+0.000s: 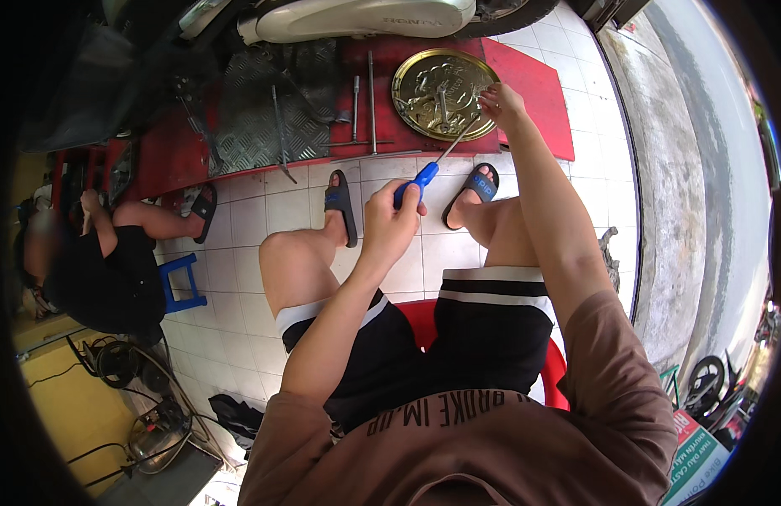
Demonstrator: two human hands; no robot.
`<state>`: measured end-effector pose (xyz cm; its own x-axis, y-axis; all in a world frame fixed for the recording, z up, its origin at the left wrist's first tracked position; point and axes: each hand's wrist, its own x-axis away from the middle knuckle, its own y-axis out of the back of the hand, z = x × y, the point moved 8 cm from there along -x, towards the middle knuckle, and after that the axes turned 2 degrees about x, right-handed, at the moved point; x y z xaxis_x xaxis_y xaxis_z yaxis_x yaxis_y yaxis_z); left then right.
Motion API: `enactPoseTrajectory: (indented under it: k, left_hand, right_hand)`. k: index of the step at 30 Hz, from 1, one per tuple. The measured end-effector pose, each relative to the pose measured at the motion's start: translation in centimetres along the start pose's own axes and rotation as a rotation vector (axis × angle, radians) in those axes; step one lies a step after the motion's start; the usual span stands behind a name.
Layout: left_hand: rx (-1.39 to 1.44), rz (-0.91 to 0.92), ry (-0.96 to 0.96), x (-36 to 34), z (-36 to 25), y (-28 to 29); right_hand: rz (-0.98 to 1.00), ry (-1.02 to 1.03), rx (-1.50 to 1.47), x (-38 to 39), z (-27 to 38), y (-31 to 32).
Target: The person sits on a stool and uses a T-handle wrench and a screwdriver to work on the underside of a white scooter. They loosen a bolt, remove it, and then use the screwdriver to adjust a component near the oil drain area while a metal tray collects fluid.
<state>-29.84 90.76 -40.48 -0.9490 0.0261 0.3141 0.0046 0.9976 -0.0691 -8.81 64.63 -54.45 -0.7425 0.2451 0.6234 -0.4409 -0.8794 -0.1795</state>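
My left hand (392, 221) is closed round the blue handle of a screwdriver (423, 179). Its thin metal shaft slants up and to the right, with the tip over the near right edge of a round gold tray (449, 52). At that tray's right rim is my right hand (502, 104), fingers bent together close to the screwdriver's tip; whatever they may pinch is too small to make out. A metal wrench (442, 103) and other small metal parts lie on the tray.
The tray stands on a red platform (538, 101) with a dark tread plate (247, 126). T-handle wrenches (373, 97) and a long metal tool (279, 126) lie left of the tray. A motorcycle (356, 21) is behind. Another person (112, 282) sits at left by a blue stool (184, 284).
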Motion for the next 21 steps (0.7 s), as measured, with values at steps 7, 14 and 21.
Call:
enactPoseTrajectory:
  k: [7,14,21]
  left_hand:
    - [0.088,0.022,-0.030,-1.2,-2.5,1.7]
    - [0.043,0.082,-0.307,-1.0,-5.1,-1.0]
    - [-0.297,0.027,-0.682,1.9,-13.3,-7.9]
  right_hand:
    - [0.114,-0.076,0.235,2.0,-0.4,-1.8]
    - [0.673,0.034,0.257,15.7,5.7,-8.1]
    - [0.877,0.376,0.369,27.2,11.9,-6.8]
